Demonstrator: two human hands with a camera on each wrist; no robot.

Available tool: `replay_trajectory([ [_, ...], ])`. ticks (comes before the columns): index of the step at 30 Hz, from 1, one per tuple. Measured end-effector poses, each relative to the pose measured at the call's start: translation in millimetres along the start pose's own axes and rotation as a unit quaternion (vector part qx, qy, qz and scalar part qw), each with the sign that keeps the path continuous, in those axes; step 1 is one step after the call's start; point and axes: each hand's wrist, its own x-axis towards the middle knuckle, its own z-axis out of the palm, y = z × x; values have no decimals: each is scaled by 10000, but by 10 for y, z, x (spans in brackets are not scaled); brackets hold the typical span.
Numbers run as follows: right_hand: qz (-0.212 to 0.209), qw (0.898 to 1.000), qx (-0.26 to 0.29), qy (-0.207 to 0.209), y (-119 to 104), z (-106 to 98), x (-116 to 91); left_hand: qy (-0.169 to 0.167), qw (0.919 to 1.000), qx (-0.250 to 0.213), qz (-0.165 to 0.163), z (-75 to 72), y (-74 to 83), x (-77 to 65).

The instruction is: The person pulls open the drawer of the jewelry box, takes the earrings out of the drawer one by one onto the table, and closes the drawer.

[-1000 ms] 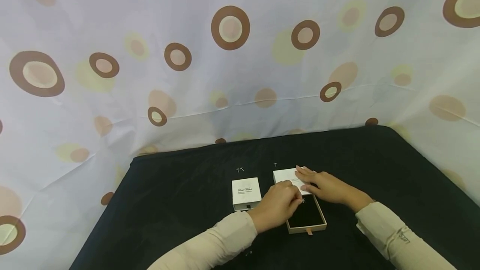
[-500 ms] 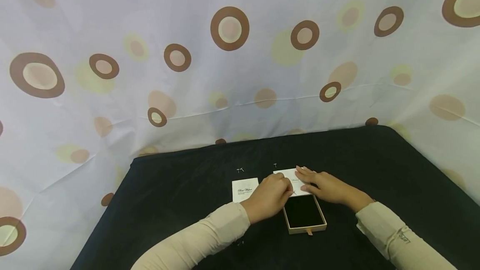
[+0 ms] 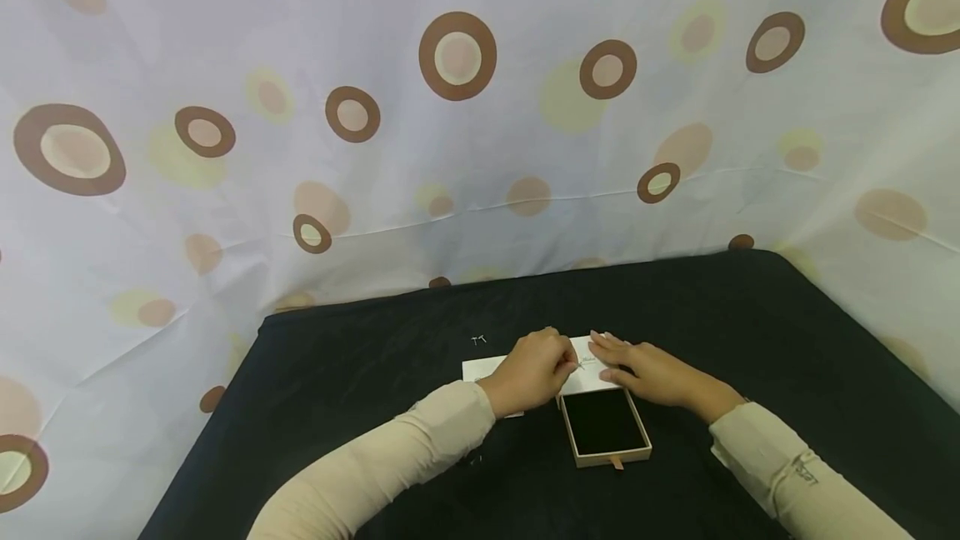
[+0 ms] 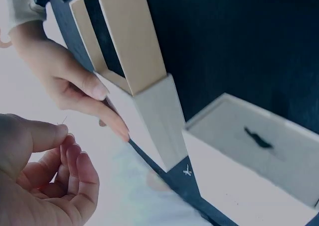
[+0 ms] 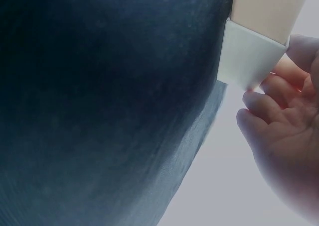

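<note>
My left hand (image 3: 531, 369) pinches a small thin silvery pin (image 4: 64, 119) between thumb and forefinger, with the other fingers curled loosely. It is held over a white box sleeve (image 3: 588, 379) with printed script on top. Out of the sleeve's near side juts a beige drawer (image 3: 613, 457), lined in black and fitted with a small pull tab. My right hand (image 3: 651, 370) rests on the sleeve's right part, fingers stretched across the top. In the left wrist view, its thumb lies close to the edge where drawer and sleeve meet.
A second white box (image 4: 254, 171) with a dark tab stands left of the first, partly behind my left hand in the head view. Small silvery pieces (image 3: 478, 340) lie behind it on the black cloth (image 3: 375, 357). A patterned curtain (image 3: 480, 148) hangs at the back.
My left hand has moved up and left from above the open drawer to over the sleeve, still pinching the pin. The right hand and the drawer stay in place.
</note>
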Motion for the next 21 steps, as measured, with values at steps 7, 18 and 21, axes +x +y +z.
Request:
replay_trajectory([
  [7,22,10000,-8,-39,13,-14,-13,-46,9994,-127,-332,-51,-78,139],
  [18,-73,10000,24,-10,1,-5,-3,-5,9957,-68,-923,-124,-184,440],
  [21,-56,10000,20,-19,1,-11,-3,-15,9953,-13,-968,-133,-198,486],
])
